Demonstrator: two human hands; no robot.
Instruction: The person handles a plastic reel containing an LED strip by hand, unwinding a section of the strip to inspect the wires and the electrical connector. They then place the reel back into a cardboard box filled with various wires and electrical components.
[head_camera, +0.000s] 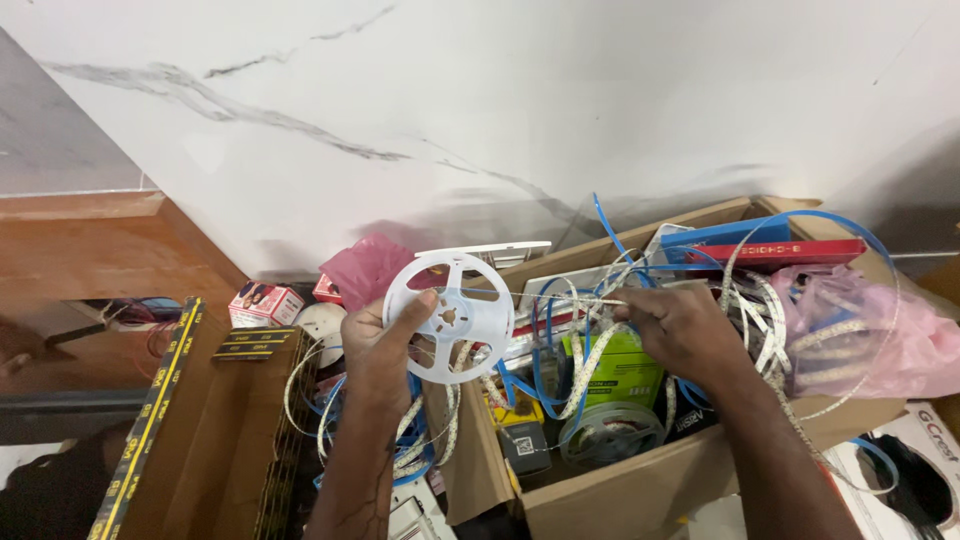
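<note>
The reel (450, 317) sits left of the cardboard box (640, 480), held up by the left hand (385, 350). The right hand (685, 330) is over the box, in the strip tangle (770, 320). A bag (870, 330) lies in the box's right end. An open carton (215, 440) stands far left.

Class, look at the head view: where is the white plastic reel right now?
The white plastic reel sits centre-left in the head view, held up by the left hand beside the open cardboard box, with the right hand pinching the strip to its right.
</note>
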